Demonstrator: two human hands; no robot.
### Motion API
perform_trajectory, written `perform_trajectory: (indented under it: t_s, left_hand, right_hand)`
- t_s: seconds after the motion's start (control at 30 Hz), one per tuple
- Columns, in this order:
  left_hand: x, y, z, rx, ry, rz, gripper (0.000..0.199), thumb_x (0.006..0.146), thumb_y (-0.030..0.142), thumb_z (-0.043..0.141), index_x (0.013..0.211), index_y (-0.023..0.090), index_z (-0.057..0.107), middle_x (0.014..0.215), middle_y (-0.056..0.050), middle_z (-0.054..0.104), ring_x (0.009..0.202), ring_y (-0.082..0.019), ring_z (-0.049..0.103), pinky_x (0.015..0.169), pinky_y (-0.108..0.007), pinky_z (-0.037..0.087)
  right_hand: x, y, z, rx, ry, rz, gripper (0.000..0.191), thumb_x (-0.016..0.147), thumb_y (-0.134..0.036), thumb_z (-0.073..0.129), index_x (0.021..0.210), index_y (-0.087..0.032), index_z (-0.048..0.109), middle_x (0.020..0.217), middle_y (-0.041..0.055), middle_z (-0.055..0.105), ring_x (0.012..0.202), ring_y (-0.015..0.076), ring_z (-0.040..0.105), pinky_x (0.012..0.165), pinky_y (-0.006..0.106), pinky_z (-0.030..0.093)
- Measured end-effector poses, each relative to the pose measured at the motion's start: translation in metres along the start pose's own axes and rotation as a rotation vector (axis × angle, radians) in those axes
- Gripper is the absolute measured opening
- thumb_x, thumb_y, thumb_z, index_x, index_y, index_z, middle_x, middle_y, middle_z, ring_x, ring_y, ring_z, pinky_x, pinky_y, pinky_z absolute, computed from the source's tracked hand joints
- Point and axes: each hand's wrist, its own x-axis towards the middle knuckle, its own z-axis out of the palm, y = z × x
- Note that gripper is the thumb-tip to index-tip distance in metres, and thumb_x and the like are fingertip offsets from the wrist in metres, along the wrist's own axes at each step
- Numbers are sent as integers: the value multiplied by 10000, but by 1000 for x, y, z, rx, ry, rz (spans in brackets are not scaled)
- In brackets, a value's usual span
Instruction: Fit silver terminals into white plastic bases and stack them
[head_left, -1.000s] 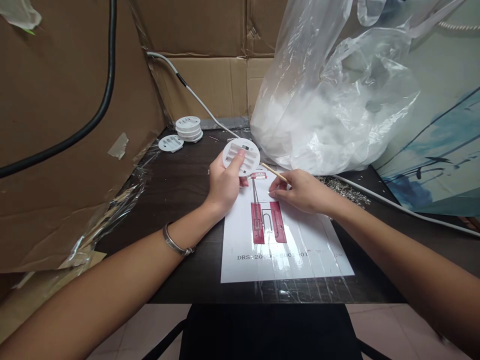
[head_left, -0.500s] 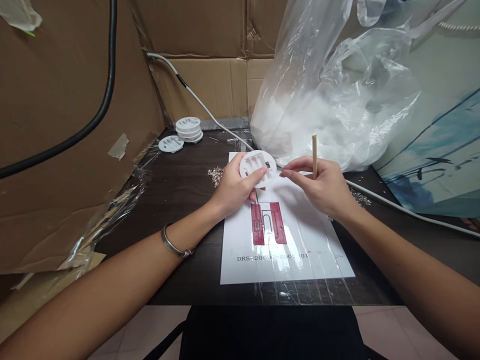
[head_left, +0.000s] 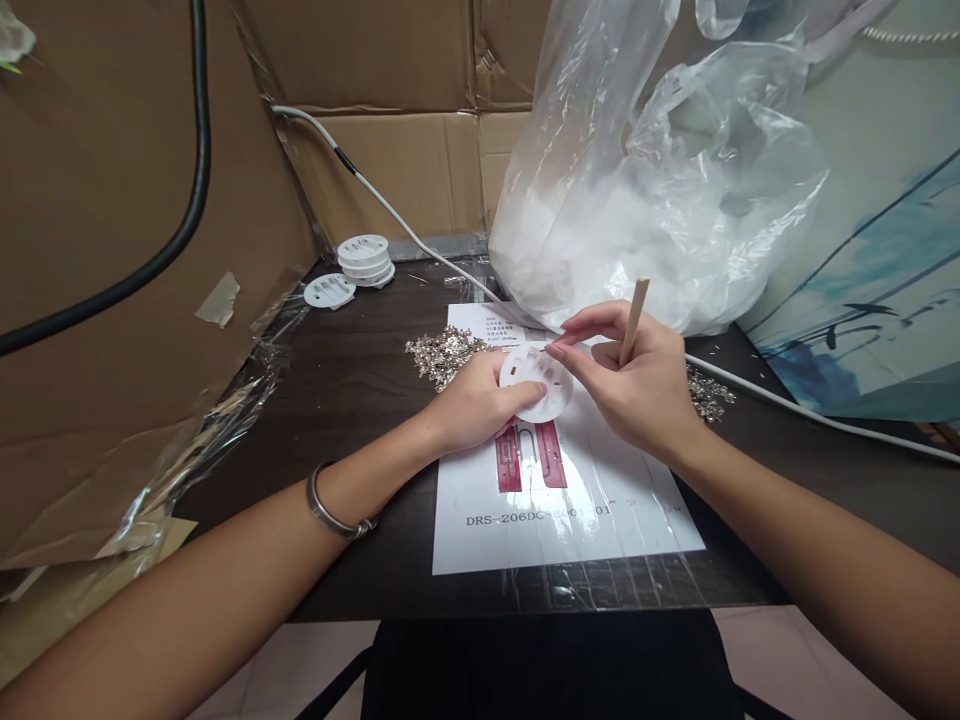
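My left hand (head_left: 484, 402) grips a white round plastic disc (head_left: 556, 398) with slots and raised ribs, the thumb lying across its face. Held in my right hand (head_left: 637, 375) is a light wooden stick (head_left: 635, 315), which stands up out of the grip. The right thumb and forefinger are pinched together at the disc's upper right edge; whether a small part is between them I cannot make out. Under the hands lies a printed sheet (head_left: 480, 545) with a dark red drawing (head_left: 553, 455). A pile of small shiny metal parts (head_left: 439, 355) is beside the left hand.
Several similar white discs (head_left: 364, 262) are stacked at the back left, one lying beside them. A large clear plastic bag (head_left: 630, 240) with white contents stands behind. More small metal parts (head_left: 706, 397) lie right of my right hand. A grey cable (head_left: 810, 402) crosses the table.
My left hand has brought the disc lower and to the right, turning it. The right fingertips now meet its edge. More of the metal pile shows, and the view has shifted slightly right.
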Motion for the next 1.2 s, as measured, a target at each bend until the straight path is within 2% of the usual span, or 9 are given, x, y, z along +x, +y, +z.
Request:
perform_trajectory:
  t_s: [0.1, 0.23, 0.33, 0.6, 0.87, 1.07, 1.2]
  left_hand:
    - [0, 2, 1, 54, 16, -2, 223, 750, 155, 560, 533, 161, 507, 414, 47, 435, 350, -58, 363, 355, -207, 257]
    - [0, 1, 0, 99, 15, 3, 262, 760, 184, 564, 511, 169, 486, 422, 39, 432, 377, -69, 370, 375, -216, 260]
    - [0, 0, 0, 123, 8, 17, 284, 775, 206, 562, 513, 176, 456, 433, 37, 423, 396, -74, 371, 394, -223, 266]
    - [1, -2, 1, 257, 16, 76, 217, 767, 170, 539, 566, 166, 457, 533, 33, 420, 494, -79, 374, 458, -224, 280]
    - [1, -3, -1, 160, -52, 51, 263, 793, 191, 560, 539, 177, 492, 447, 30, 453, 410, -77, 397, 397, -223, 281]
    - [2, -4, -3, 145, -50, 53, 258, 797, 201, 564, 545, 177, 516, 417, 31, 453, 373, -78, 392, 367, -221, 272]
    - [2, -5, -3, 142, -39, 42, 250, 797, 205, 562, 552, 175, 522, 415, 36, 453, 368, -75, 388, 361, -216, 269]
  right_hand:
    - [-1, 2, 0, -68, 11, -27, 174, 776, -262, 699, 904, -200, 599, 798, 3, 643, 499, 73, 448, 438, 233, 352]
    - [-2, 1, 1, -147, -11, -93, 144, 806, -258, 660, 903, -208, 566, 818, -10, 644, 472, 66, 401, 494, 261, 394]
    - [-3, 0, 2, -167, -27, -161, 103, 815, -214, 642, 879, -200, 562, 845, -15, 647, 494, 68, 420, 545, 269, 421]
    - [-2, -2, 4, -228, -44, -208, 86, 816, -207, 623, 884, -201, 570, 861, -1, 654, 683, 138, 574, 557, 278, 402]
    - [1, 0, -1, -187, -90, -159, 66, 822, -266, 665, 838, -215, 626, 857, 9, 652, 772, 167, 593, 597, 288, 409]
    - [2, -1, -1, -321, -63, -293, 69, 836, -205, 625, 775, -205, 657, 806, 22, 635, 759, 164, 589, 689, 304, 447]
    - [1, -1, 0, -401, -45, -342, 79, 842, -184, 606, 799, -186, 673, 825, 35, 630, 743, 151, 581, 657, 283, 437]
